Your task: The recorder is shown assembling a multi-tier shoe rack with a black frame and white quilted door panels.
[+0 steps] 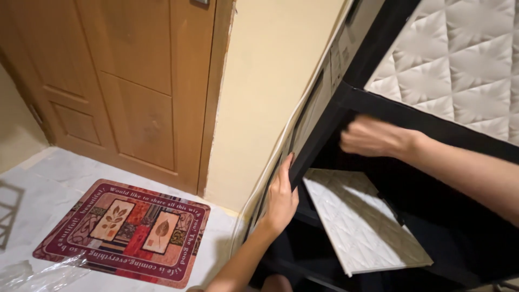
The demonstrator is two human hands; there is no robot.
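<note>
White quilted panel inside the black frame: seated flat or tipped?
Tipped. The white quilted panel lies slanted inside the black frame, one corner jutting forward; neither hand touches it.

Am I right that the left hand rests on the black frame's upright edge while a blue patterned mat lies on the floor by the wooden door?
Not quite: the mat is dark red, not blue, as the head view shows. The left hand does rest on the black frame, near the wooden door.

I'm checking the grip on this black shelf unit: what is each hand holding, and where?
The left hand grips the black frame by its front upright post. The right hand rests on the horizontal bar; whether it grips cannot be told.
</note>
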